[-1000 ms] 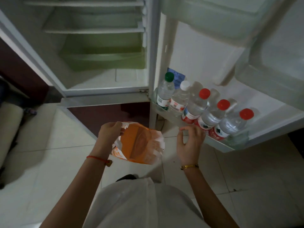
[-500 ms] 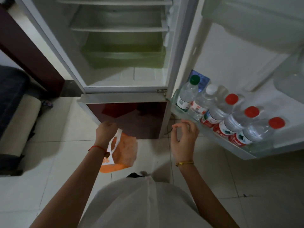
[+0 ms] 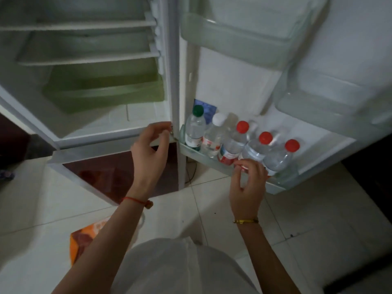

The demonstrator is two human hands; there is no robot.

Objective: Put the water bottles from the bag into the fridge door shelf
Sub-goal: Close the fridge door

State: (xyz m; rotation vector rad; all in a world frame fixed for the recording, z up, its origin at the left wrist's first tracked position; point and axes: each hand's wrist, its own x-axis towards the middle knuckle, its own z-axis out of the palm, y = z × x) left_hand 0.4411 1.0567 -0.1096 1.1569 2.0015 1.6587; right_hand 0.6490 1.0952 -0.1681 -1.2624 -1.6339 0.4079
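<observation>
head | five water bottles (image 3: pixel 233 143) stand in a row in the door shelf (image 3: pixel 214 164) | right hand (image 3: pixel 248 187) empty, fingers loosely spread, at the shelf front | left hand (image 3: pixel 148 153) empty, half curled, by the fridge frame | bag (image 3: pixel 84 236) on the floor, apart from both hands

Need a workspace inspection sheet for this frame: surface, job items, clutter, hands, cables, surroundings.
Surface: pale tiled floor, a few dark specks.
Job's things: five clear plastic water bottles upright in the lowest clear fridge door shelf; caps green, white, three red. Orange plastic bag on the floor, contents not visible.
Clutter: nothing seen.
Grippers: left hand open, empty, by the fridge frame. Right hand open, fingers at the shelf front.
Cables: thin dark cord below the door hinge.
Surroundings: open fridge, bare white shelves, green drawer.
</observation>
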